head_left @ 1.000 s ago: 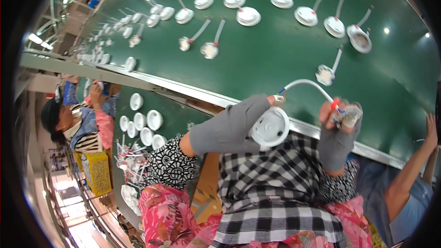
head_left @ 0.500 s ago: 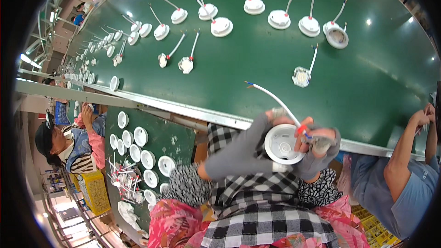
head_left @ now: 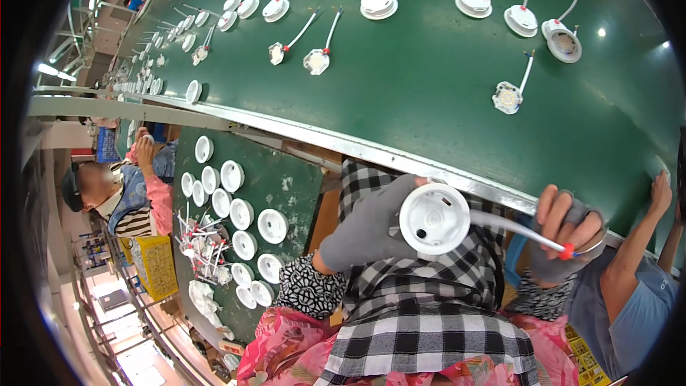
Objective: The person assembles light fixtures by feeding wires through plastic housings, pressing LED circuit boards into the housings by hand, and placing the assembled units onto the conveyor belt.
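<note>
My left hand (head_left: 368, 229), in a grey fingerless glove, is closed around a white round lamp housing (head_left: 437, 207). Its hollow inside faces up, with a dark round hole and a slot in the bottom. My right hand (head_left: 568, 232), also gloved, pinches a white cable (head_left: 516, 226) that carries a red collar (head_left: 567, 251). A thin blue wire bends out beyond the collar; whatever hangs on it is hidden by the hand. The cable's blurred other end reaches the housing's right edge, and I cannot tell whether it passes behind the housing.
On the green conveyor belt (head_left: 421, 100) stand several white lamp housings with upright cables, plus loose LED boards (head_left: 507, 97). A side table (head_left: 300, 193) at left bears several white housings and a heap of cabled boards (head_left: 204, 246). Co-workers sit at left and right.
My right hand has moved right, away from the housing, with the cable swung to point back toward it. The housing now tilts more toward view. The belt items appear shifted up and right.
</note>
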Tool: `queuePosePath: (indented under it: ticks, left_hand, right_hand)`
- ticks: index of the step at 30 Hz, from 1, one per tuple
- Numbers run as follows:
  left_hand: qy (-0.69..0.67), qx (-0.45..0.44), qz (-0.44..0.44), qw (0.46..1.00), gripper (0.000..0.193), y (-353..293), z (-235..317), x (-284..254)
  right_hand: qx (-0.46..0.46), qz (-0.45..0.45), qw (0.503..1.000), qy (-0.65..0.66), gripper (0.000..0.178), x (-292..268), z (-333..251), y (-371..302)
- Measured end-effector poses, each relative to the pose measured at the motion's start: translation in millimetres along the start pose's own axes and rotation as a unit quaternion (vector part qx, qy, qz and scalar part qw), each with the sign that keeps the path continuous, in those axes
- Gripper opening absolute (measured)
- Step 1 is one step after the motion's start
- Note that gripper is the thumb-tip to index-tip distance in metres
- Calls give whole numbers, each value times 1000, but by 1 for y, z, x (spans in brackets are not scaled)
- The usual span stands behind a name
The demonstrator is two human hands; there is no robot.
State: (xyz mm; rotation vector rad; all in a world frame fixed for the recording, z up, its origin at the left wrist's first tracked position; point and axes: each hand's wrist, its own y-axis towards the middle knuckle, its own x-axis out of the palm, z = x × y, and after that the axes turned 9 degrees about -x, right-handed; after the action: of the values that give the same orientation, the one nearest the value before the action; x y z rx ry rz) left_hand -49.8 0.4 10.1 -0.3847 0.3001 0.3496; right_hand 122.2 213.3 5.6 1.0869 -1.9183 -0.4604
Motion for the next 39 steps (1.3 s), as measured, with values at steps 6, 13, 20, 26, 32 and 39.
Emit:
queuePosePath:
  ticks: [6, 13, 20, 26, 32, 39]
  left_hand:
    - [-12, -21, -69, 997, 86, -8, -9, -15]
    - [-15, -22, -89, 996, 88, -10, -9, -15]
    - [6, 6, -45, 999, 87, -11, -12, -14]
    - [140, 52, 68, 986, 80, -11, 2, -14]
    - [257, 106, 123, 953, 74, -5, 2, -12]
    - [276, 87, 90, 953, 73, -3, 7, -9]
  right_hand:
    - [138, -90, 985, 41, 32, -30, -3, -26]
    - [153, -60, 986, 12, 21, -19, 4, -33]
    - [217, -37, 975, -40, 22, -11, -10, -37]
    - [186, -185, 953, -152, 21, -12, -22, -22]
    - [124, -233, 928, -262, 21, 2, -25, -11]
    - [165, -328, 883, -293, 22, 7, -17, -2]
